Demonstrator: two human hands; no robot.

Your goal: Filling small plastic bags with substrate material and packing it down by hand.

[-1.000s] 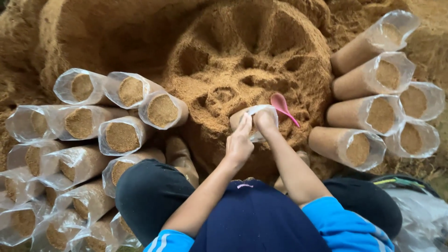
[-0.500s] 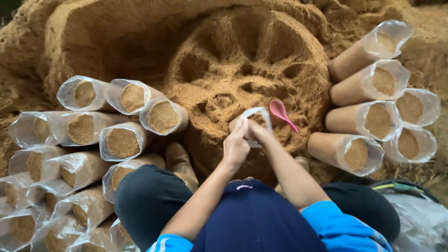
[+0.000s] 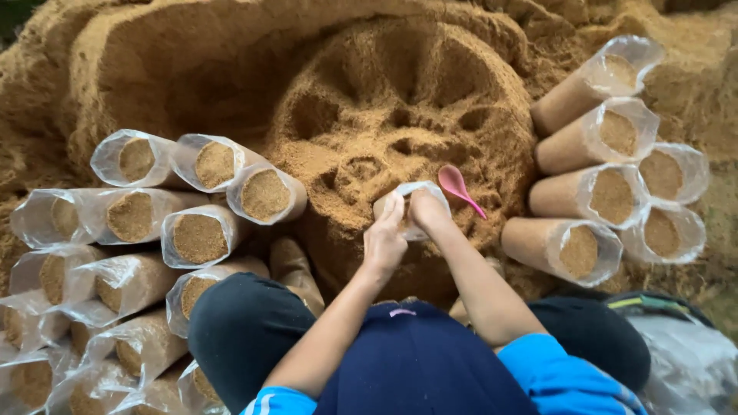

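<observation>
Fingers (image 3: 396, 211) of both hands closed on clear sawdust-filled bag (image 3: 411, 196); pink scoop (image 3: 455, 184) just right; sawdust mound (image 3: 400, 115) beyond.

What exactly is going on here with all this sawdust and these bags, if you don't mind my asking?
A person sits at a big sawdust mound, working on one clear plastic bag. The left hand and right hand both grip the bag's open top. A pink scoop rests on the mound just beside it. Filled bags lie stacked on the left and on the right, open ends toward the camera.
</observation>
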